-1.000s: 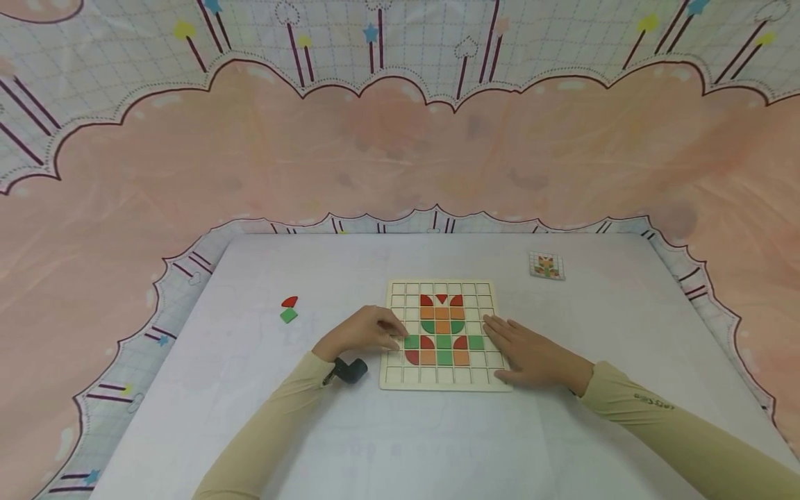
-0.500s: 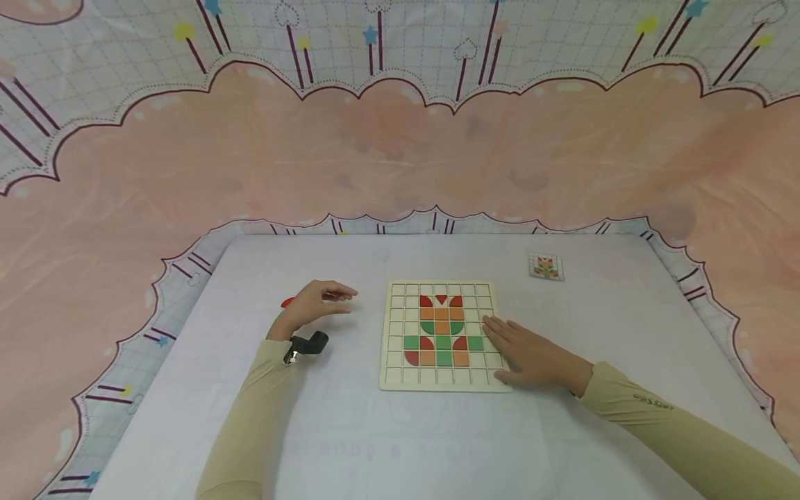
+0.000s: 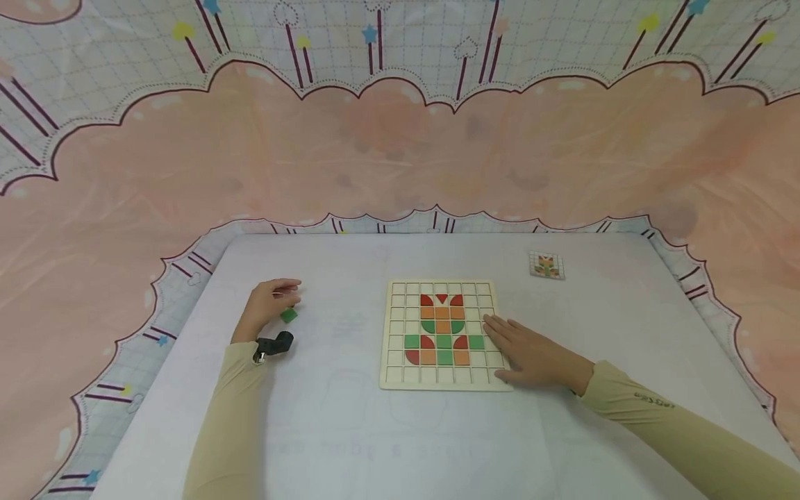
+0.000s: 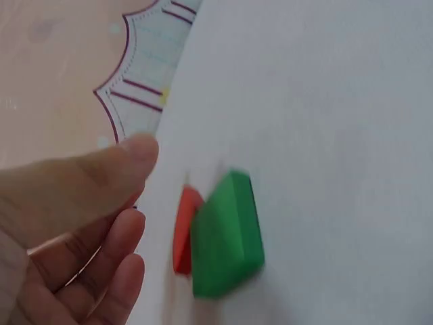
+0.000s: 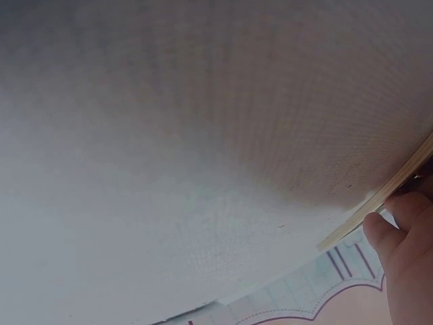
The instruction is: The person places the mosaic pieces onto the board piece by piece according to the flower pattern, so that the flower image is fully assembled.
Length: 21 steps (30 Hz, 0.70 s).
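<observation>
My left hand (image 3: 265, 307) hovers at the table's left, thumb and fingertips apart with nothing between them. Right by them in the left wrist view are a green square block (image 4: 223, 244) and a red piece (image 4: 183, 233) partly behind it. The hand hides the red piece in the head view. Flat along the right edge of a pale wooden grid board (image 3: 396, 305), my right hand (image 3: 531, 353) rests with fingers stretched out. Red, orange and green pieces form a flower pattern on the board, with an orange square (image 3: 442, 326) near its middle.
A small card (image 3: 546, 266) printed with a similar flower on a grid lies at the back right of the white table (image 3: 387, 444). A cloud-patterned cloth (image 3: 400, 153) hangs behind the table.
My left hand has left the board's left side and moved left to the loose red and green pieces. The right hand stays at the board's edge.
</observation>
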Motion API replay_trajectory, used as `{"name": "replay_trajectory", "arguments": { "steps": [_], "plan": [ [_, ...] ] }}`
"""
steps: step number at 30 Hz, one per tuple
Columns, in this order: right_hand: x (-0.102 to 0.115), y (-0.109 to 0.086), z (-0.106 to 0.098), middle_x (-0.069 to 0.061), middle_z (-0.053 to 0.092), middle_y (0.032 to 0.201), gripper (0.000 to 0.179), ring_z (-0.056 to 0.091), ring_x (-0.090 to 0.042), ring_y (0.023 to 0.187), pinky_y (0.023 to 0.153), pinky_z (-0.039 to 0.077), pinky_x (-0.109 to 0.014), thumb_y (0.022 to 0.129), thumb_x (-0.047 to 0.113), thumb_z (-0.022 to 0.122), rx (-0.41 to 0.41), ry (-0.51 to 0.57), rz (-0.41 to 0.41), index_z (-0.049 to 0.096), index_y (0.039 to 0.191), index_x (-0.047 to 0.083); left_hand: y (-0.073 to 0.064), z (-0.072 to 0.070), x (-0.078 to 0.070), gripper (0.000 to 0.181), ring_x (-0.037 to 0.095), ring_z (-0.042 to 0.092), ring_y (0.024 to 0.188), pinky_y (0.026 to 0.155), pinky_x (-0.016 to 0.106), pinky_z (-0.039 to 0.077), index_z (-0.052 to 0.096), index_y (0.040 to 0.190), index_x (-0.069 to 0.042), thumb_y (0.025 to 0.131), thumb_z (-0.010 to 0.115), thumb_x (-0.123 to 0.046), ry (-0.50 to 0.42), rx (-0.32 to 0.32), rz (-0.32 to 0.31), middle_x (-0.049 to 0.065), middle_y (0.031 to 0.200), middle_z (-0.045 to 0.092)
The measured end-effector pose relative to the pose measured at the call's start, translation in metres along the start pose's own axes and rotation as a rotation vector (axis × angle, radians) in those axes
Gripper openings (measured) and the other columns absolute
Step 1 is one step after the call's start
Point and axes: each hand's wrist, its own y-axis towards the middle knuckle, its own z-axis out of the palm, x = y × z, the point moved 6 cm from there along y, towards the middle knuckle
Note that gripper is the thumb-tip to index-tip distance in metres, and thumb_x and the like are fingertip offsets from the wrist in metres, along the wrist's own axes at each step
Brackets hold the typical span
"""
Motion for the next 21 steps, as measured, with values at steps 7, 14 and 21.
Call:
{"name": "replay_trajectory", "arguments": {
  "steps": [7,14,21],
  "plan": [
    [0.0,0.0,0.0,-0.016,0.021,0.156,0.079,0.022,-0.03,0.144,0.115,0.023,-0.044,0.091,0.047,0.052,-0.001,0.004,-0.006,0.024,0.147,-0.001,-0.006,-0.006,0.017,0.038,0.038,0.055,0.111,0.094,0.048,0.045,0.055,0.127,0.003,0.09,0.059,-0.005,0.059,-0.011,-0.039,0.026,0.125,0.057],
    [0.0,0.0,0.0,-0.016,0.02,0.156,0.079,0.021,-0.03,0.144,0.115,0.023,-0.044,0.091,0.047,0.052,-0.004,-0.001,-0.006,0.023,0.147,-0.001,-0.006,-0.008,0.021,0.035,0.032,0.058,0.098,0.079,0.031,0.047,0.059,0.12,0.005,0.085,0.061,0.002,0.09,-0.051,-0.036,0.025,0.112,0.063],
    [0.001,0.0,0.0,-0.015,0.019,0.156,0.08,0.02,-0.03,0.144,0.115,0.023,-0.045,0.091,0.047,0.052,-0.003,0.005,-0.005,0.023,0.147,-0.001,-0.002,-0.004,0.014,0.032,0.03,0.06,0.095,0.076,0.027,0.047,0.061,0.117,0.005,0.085,0.062,0.0,0.067,-0.054,-0.045,0.023,0.107,0.065]
  ]
}}
